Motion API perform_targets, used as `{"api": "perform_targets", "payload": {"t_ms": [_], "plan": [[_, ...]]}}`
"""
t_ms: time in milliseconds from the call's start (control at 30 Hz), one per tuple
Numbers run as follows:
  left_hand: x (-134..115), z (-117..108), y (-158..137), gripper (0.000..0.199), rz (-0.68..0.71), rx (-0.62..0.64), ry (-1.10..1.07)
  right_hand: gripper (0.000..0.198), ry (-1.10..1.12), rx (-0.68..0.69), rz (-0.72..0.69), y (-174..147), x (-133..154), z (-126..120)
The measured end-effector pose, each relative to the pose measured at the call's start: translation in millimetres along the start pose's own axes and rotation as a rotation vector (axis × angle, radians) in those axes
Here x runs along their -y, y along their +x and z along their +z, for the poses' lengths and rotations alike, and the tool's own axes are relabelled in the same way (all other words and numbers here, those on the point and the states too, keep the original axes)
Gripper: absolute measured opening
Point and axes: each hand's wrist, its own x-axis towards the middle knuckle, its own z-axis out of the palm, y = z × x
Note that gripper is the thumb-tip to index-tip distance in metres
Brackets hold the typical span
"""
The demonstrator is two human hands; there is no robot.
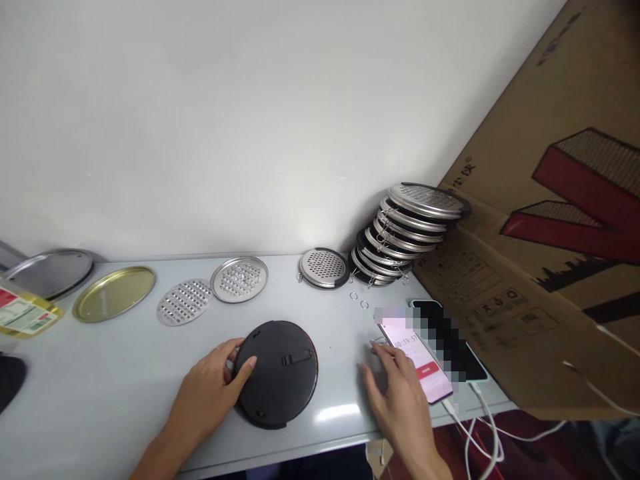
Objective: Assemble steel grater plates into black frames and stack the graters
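My left hand [216, 381] grips the left edge of a round black plastic grater body [275, 380], thumb on top and fingers around the rim. Its flat black side faces up, with a small latch-like slot on it; the underside is hidden. My right hand [397, 393] is open beside a lit phone [417, 360], thumb apart from the fingers. Its fingertips reach a small metal ring [379, 341] at the phone's left edge. Two more loose metal rings [354, 296] lie farther back on the table.
A leaning stack of round graters [410, 230] stands against the wall, with a single grater [325, 267] beside it. Perforated metal discs [185, 302], a gold-coloured lid [116, 293] and a labelled packet [25, 313] lie leftward. A second phone [445, 340], white cables [493, 433] and a large cardboard box [525, 267] are right.
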Motion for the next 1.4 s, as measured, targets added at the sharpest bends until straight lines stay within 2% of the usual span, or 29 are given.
{"api": "perform_targets", "payload": {"t_ms": [133,267,400,533,600,667,733,800,867,967,1067,1167,1267,1400], "plan": [[-0.5,-1.1,-8.0,0.036,0.074,-0.034,0.083,0.034,-0.085,0.103,0.059,5.6,-16.7,-7.3],[1.2,-0.3,-10.0,0.034,0.108,-0.051,0.09,0.026,-0.003,0.225,0.125,8.3,-14.3,-8.6],[-0.8,-0.9,-10.7,0.032,0.159,-0.113,0.088,0.019,0.005,0.351,0.063,15.1,-5.3,-13.0],[-14.0,3.3,-13.4,0.032,0.351,-0.148,0.112,0.019,-0.078,0.431,-0.027,18.6,3.8,-15.8],[-23.6,7.9,-14.6,0.04,0.499,-0.086,0.164,0.019,-0.109,0.434,-0.053,18.5,7.0,-15.2],[-34.0,12.1,-14.8,0.053,0.633,0.03,0.212,0.018,-0.126,0.423,-0.062,17.8,9.0,-14.2],[-45.6,14.0,-13.4,0.061,0.707,0.124,0.238,0.019,-0.115,0.408,-0.071,16.7,9.7,-13.2],[-60.0,13.5,-9.0,0.061,0.727,0.148,0.239,0.02,-0.066,0.384,-0.085,15.1,9.5,-11.7],[-78.3,12.9,0.0,0.054,0.748,0.148,0.223,0.021,0.017,0.337,-0.071,12.5,9.0,-8.8],[-110.5,20.9,25.8,0.033,0.805,0.134,0.258,0.024,0.117,0.223,0.049,6.8,8.3,-1.5],[-140.1,44.4,63.5,0.026,0.846,0.105,0.351,0.027,0.188,0.125,0.159,1.3,7.5,5.8],[-163.2,73.8,100.7,0.02,0.864,0.087,0.421,0.028,0.291,0.074,0.2,-1.9,6.2,9.5],[-180.9,94.6,126.1,0.022,0.889,0.074,0.506,0.028,0.338,0.084,0.207,-2.9,5.1,10.4],[-193.2,102.2,138.8,0.03,0.932,0.072,0.562,0.025,0.334,0.086,0.181,-2.8,4.0,10.4]]}}
